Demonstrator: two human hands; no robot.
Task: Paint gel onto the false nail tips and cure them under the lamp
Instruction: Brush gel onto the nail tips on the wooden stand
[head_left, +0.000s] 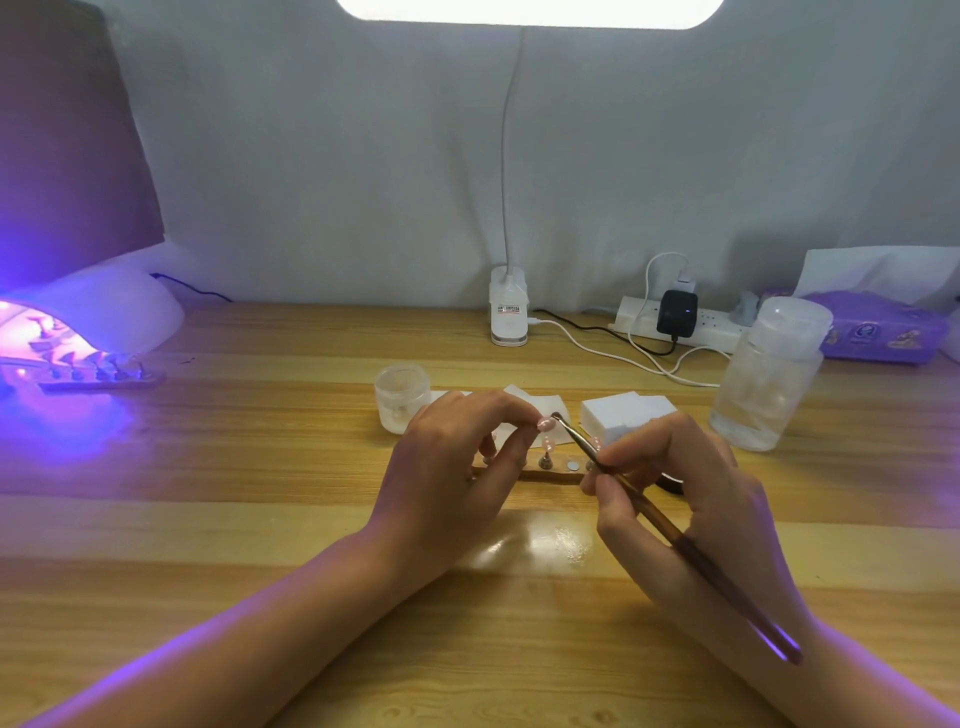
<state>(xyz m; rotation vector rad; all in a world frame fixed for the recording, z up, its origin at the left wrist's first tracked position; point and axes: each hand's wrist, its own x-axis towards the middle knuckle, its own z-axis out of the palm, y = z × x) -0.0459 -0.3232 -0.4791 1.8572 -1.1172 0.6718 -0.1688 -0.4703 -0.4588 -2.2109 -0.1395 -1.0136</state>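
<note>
**While your left hand lifts a nail tip, your right hand brushes it**

As you look down at a wooden table (249, 467), both of your bare forearms reach in from the bottom edge. Your left hand (452, 467) is curled, its thumb and forefinger closed together in a pinch on a pink false nail tip (545, 424), held just above a wooden holder strip (550, 474). Your right hand (675, 488) has its fingers clamped round a slim brown brush (696, 558), gripping it near the metal end. The handle slants back over your wrist. The bristle end touches the pinched tip. Another pink tip (549, 443) stands on a small peg on the strip, just below the one you hold; your hands hide part of the strip.

At the far left, a white curing lamp (119, 312) glows purple, and a second strip of tips (98, 379) lies at its mouth, spilling violet light across the wood. Behind your hands sit a small frosted jar (401, 397) and a stack of white pads (623, 413). To the right stands a clear plastic bottle (769, 374). Along the back wall are a clip-on desk lamp (509, 312), a white power strip (675, 322) with plugs and cables, and a purple tissue box (883, 327).
</note>
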